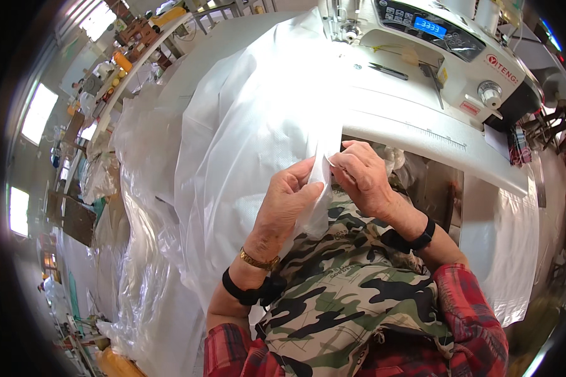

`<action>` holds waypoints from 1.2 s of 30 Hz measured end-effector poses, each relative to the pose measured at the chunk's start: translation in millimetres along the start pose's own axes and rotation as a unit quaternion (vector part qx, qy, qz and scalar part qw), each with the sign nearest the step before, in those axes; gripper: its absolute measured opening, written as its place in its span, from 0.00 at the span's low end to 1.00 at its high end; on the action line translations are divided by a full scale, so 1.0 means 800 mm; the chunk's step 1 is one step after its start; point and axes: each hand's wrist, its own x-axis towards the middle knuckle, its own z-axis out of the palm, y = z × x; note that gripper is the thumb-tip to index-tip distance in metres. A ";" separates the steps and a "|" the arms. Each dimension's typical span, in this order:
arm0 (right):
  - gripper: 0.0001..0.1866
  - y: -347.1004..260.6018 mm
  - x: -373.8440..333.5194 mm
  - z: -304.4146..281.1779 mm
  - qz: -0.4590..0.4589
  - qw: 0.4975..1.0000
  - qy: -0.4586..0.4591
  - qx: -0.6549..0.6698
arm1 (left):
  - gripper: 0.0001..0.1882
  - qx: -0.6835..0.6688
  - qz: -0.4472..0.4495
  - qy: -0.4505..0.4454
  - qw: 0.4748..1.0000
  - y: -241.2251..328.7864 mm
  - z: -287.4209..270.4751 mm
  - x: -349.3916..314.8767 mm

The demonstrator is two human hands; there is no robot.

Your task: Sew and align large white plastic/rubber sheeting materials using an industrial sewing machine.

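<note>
A large sheet of translucent white fabric [233,135] spreads over the sewing table and hangs down its left side. My left hand [289,195] pinches the fabric's right edge between thumb and fingers. Just to its right, my right hand [363,174] has its fingertips closed on the same folded edge. Ahead of both hands stands a white sewing machine [415,44] with a lit display. The fabric runs up to the area beneath its needle [350,36]. Strong lamp glare washes out the fabric there.
Dark tweezers [388,71] and small scissors [432,85] lie on the machine bed. A ruler scale [421,129] runs along the table's front edge. Clear plastic sheeting [141,251] hangs at the left. A cluttered shelf [116,94] stands at the far left. White sheeting [503,245] hangs at the right.
</note>
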 end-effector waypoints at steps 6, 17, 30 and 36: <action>0.13 0.001 0.003 0.008 -0.018 1.000 0.016 -0.014 | 0.21 0.035 0.007 -0.003 0.999 0.002 0.000 -0.002; 0.13 -0.005 0.008 0.016 -0.100 0.992 0.002 -0.076 | 0.10 0.021 -0.010 0.064 0.998 0.000 -0.004 0.012; 0.18 0.019 0.071 0.100 0.179 0.967 -0.154 0.099 | 0.06 0.529 0.205 0.088 0.819 0.123 -0.002 0.058; 0.15 -0.031 0.111 0.138 0.277 0.754 -0.209 0.558 | 0.04 0.777 0.257 -0.101 0.566 0.141 0.040 0.075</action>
